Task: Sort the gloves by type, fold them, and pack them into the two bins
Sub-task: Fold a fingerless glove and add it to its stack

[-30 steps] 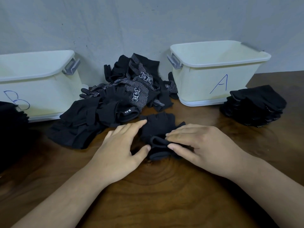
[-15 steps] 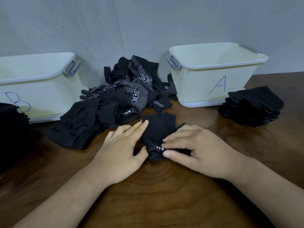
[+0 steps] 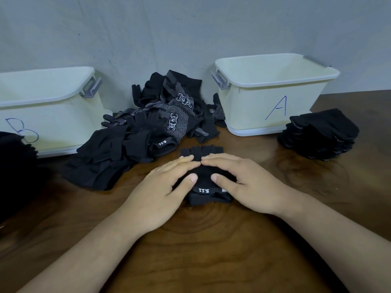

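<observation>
At table (image 3: 211, 254) centre | left hand (image 3: 165, 193), right hand (image 3: 250, 187) press fingerless glove (image 3: 202, 152) flat

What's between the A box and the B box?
A messy pile of black gloves, some with white dots, lies on the table between bin B and bin A, seen in the head view.

both hands are palm-down side by side, left hand (image 3: 163, 193) and right hand (image 3: 245, 187), fingers straight-ish and nearly touching at the tips, forearms angling in from below.
</observation>
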